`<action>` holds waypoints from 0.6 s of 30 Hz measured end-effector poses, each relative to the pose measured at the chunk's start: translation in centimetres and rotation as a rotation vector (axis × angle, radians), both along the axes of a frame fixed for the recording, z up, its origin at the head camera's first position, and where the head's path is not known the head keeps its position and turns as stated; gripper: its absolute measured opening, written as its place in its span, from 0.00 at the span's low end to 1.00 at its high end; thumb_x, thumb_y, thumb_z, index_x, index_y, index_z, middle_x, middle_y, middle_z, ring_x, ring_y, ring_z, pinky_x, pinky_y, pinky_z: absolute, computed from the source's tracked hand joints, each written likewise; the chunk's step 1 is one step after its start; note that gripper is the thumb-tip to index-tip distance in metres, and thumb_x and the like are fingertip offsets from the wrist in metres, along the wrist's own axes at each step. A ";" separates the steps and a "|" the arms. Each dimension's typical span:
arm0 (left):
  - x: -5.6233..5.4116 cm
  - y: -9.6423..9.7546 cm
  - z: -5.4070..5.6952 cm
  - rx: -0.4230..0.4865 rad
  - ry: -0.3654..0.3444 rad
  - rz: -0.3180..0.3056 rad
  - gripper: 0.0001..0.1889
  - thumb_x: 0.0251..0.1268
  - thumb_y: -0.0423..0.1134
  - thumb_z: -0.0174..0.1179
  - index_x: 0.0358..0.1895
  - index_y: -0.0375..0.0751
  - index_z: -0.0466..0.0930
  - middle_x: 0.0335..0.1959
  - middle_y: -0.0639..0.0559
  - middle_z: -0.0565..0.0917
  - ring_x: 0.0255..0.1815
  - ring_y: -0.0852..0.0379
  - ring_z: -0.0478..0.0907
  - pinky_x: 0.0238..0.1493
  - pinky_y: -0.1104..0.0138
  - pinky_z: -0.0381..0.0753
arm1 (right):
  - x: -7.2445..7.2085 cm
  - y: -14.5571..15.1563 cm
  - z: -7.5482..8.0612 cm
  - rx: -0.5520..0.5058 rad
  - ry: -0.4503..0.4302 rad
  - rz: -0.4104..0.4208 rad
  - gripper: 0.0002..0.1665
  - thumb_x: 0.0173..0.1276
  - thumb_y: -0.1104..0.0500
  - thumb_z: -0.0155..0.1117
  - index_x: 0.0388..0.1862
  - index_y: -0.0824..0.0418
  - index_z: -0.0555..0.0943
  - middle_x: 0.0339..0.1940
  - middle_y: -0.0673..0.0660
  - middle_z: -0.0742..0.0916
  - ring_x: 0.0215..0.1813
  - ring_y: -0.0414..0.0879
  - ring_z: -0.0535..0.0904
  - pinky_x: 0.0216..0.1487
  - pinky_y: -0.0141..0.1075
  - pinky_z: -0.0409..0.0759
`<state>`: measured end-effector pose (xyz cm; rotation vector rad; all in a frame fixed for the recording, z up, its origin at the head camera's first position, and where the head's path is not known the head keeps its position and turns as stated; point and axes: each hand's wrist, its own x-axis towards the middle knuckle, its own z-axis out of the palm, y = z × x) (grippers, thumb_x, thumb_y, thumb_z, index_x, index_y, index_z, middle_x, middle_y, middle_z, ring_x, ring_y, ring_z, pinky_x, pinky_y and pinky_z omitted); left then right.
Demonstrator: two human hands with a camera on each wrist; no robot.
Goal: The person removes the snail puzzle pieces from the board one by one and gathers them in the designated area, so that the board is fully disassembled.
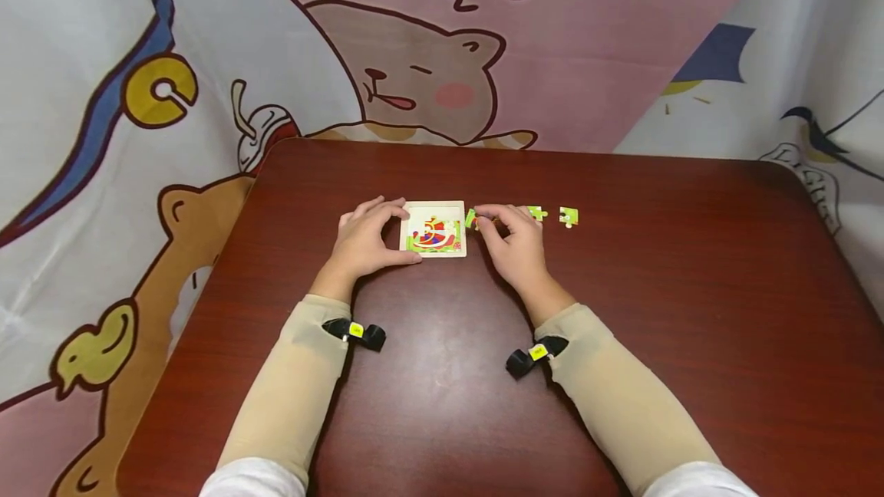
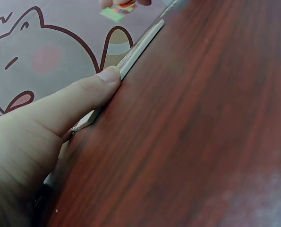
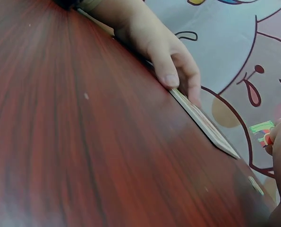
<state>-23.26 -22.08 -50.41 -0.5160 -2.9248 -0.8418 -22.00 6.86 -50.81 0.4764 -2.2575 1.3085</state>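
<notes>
A small square wooden puzzle tray [image 1: 433, 205] lies flat on the table. Joined pieces showing a red, blue and green picture [image 1: 438, 238] fill its lower part; pale bare base shows along the top. My left hand [image 1: 362, 240] holds the tray at its left side, thumb on the near edge and fingers at the far left corner. Just off the tray's right edge, my right hand [image 1: 516, 246] pinches a green and red puzzle piece [image 3: 261, 126] between thumb and fingers. In the left wrist view that piece [image 2: 113, 14] is raised above the tray.
Two loose green puzzle pieces lie right of the tray: one [image 1: 537, 212] partly behind the right hand, another [image 1: 569, 216] farther right. The dark red wooden table [image 1: 442, 374] reaches back to a cartoon-printed cloth [image 1: 587, 44]. Each wrist wears a small black camera.
</notes>
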 end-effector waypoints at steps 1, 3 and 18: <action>0.0 0.0 0.0 0.001 0.001 0.000 0.44 0.42 0.67 0.83 0.64 0.53 0.81 0.80 0.60 0.72 0.83 0.48 0.59 0.71 0.41 0.57 | 0.0 0.3 -0.1 0.002 -0.001 -0.006 0.10 0.73 0.63 0.73 0.50 0.58 0.92 0.41 0.55 0.92 0.42 0.54 0.78 0.48 0.50 0.68; 0.0 0.0 -0.1 -0.001 0.001 0.001 0.44 0.43 0.67 0.83 0.64 0.52 0.81 0.80 0.60 0.72 0.83 0.49 0.59 0.72 0.42 0.57 | 0.0 0.8 -0.2 0.008 -0.002 -0.016 0.10 0.73 0.63 0.73 0.50 0.58 0.92 0.41 0.55 0.92 0.43 0.54 0.79 0.50 0.52 0.69; -0.1 -0.1 -0.1 0.000 -0.002 -0.004 0.44 0.43 0.67 0.83 0.65 0.52 0.81 0.80 0.59 0.72 0.83 0.48 0.59 0.72 0.41 0.57 | 0.3 2.9 -0.3 0.046 -0.011 -0.018 0.09 0.70 0.64 0.75 0.47 0.59 0.93 0.43 0.55 0.93 0.47 0.54 0.83 0.52 0.56 0.67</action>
